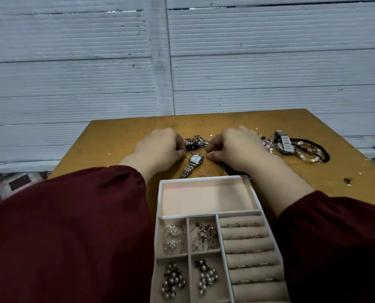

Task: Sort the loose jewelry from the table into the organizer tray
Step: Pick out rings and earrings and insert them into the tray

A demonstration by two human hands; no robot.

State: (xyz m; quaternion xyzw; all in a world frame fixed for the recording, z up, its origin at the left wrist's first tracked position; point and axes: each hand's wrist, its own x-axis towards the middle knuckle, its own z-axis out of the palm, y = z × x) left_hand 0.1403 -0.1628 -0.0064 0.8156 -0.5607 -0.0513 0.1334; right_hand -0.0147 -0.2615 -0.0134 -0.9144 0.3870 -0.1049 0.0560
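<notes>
The organizer tray (210, 213) runs off the bottom edge, so its nearest compartments and ring rolls are cut short. The right hand (232, 147) covers part of the jewelry pile (196, 142) and whatever its fingertips pinch; the left hand (160, 147) hides its own pinch likewise. The tangle (300, 147) near the table's right edge is too small to separate.

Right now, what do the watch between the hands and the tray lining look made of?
Watch: looks like polished silver-toned metal, since its linked band glints.
Organizer tray lining: looks like matte beige velvet or suede-like fabric, soft and without shine; the rim looks white and smooth, material unclear.
</notes>
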